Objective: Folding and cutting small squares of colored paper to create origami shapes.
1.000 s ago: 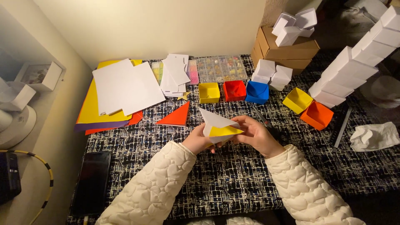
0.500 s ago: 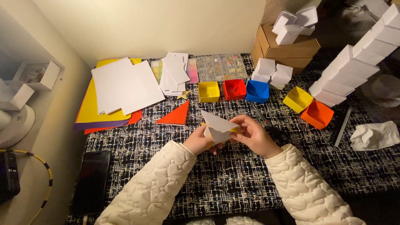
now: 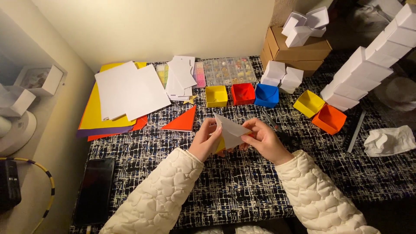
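Left hand (image 3: 207, 143) and right hand (image 3: 264, 139) both pinching a folded paper piece (image 3: 232, 130); yellow underside mostly hidden. Orange triangle (image 3: 182, 121) at ten o'clock.

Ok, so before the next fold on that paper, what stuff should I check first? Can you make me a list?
1. Both hands on the paper: ok. The left hand and right hand pinch the folded paper from either side.
2. Paper held up off the patterned tablecloth: ok.
3. Edges lined up: cannot tell, fingers hide the lower part.
4. Room to work in front: ok, the cloth below the hands is bare.
5. Red triangle paper out of the way: ok, it lies apart to the left.
6. Finished paper boxes safe: ok, the yellow box, red box and blue box sit behind the hands.
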